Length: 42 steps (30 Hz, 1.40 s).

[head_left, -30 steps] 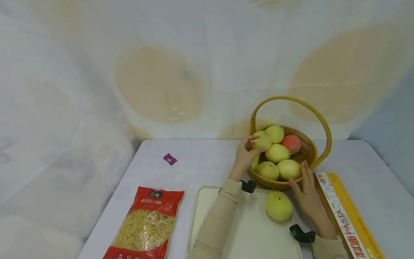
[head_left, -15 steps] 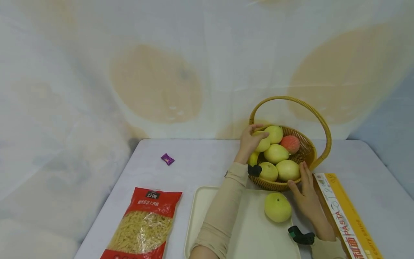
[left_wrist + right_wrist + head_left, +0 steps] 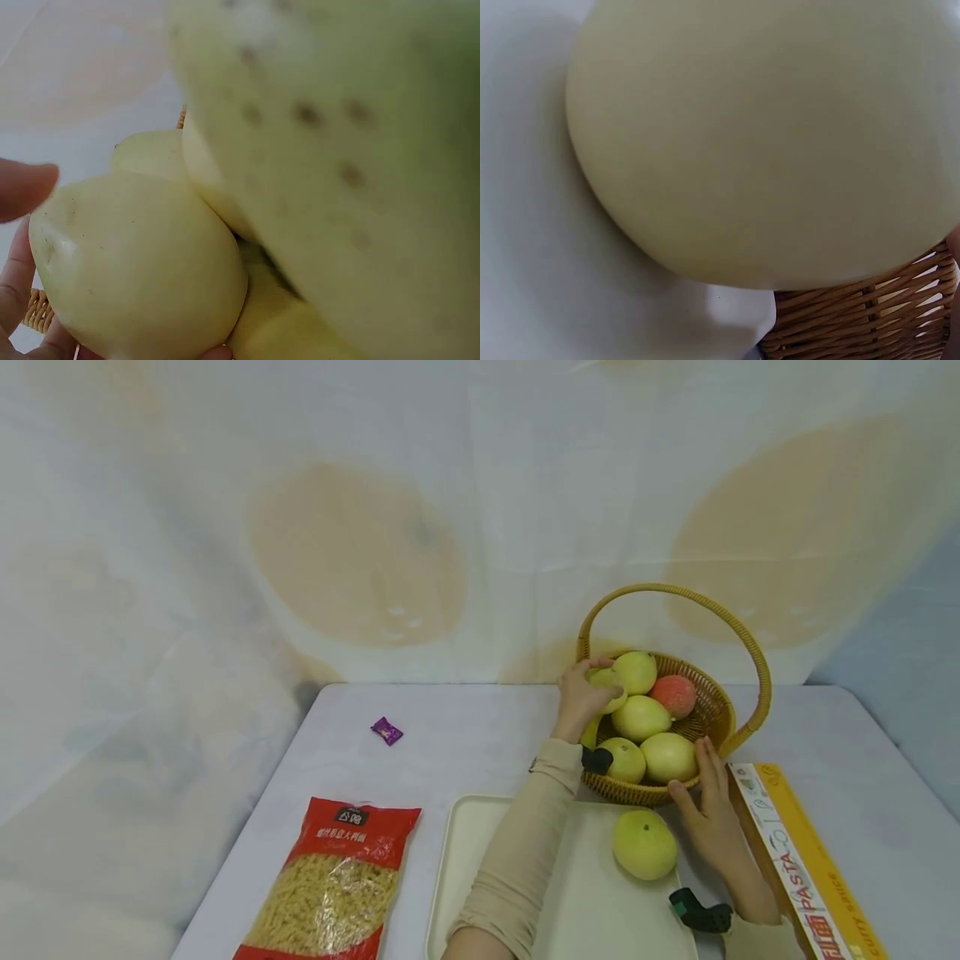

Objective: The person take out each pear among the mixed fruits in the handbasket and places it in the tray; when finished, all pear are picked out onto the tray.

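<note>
At the left side of the wicker basket, my left hand holds a round yellow-green fruit, fingers curled about it. The left wrist view shows the thumb beside the fruit and several fingers behind and under it. More pale green fruits, a red fruit and part of a yellow fruit lie in the basket. My right hand rests its extended fingers against the basket's front right rim. Below that rim, another yellow-green fruit sits on the cream tray.
A tall arched handle rises over the basket. Right of my right hand lies a long pasta box. A red bag of pasta lies left of the tray, and a purple wrapped candy farther back. A cloth backdrop hangs behind the table.
My left hand has shifted slightly right and over the fruit at the basket's left side, its forearm moving forward. The right hand stays at the rim.
</note>
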{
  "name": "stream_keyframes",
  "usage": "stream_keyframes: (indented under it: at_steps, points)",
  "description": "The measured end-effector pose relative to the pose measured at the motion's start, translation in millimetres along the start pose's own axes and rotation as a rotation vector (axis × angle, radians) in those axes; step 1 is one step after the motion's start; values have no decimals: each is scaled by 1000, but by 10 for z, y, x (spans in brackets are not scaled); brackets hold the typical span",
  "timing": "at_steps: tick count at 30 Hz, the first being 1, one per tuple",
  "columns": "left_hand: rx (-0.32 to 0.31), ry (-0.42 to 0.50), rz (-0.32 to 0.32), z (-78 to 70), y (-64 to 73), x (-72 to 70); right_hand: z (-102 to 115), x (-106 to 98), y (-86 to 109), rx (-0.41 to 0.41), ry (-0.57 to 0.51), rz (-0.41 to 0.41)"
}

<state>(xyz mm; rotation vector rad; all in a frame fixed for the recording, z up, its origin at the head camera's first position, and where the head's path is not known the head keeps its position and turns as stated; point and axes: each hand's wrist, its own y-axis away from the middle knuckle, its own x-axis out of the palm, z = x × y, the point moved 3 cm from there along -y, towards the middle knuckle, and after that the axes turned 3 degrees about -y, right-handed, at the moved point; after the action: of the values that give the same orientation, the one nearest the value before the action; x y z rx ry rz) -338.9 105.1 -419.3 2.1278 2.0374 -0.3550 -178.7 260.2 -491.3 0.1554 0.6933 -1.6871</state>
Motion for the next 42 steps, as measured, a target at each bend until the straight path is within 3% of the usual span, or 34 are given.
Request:
stream_keyframes:
  at_steps: [13,19,23,32,37,42]
  points:
    - [84,-244,10,15,-16,3,-14,3,3,1,-12,9]
    - [81,-172,-19,26,17,-75,-37,35,-10,-5,-13,17]
    - [92,-135,-25,-57,62,-179,-55,16,-30,-9,-5,7]
    - [174,-51,13,-224,145,-370,-89,8,-101,-7,-22,8]
    - [202,-23,64,-171,285,-449,-102,41,-111,-10,-20,1]
    - [194,-16,117,-93,521,-529,-103,54,-116,-15,-25,-2]
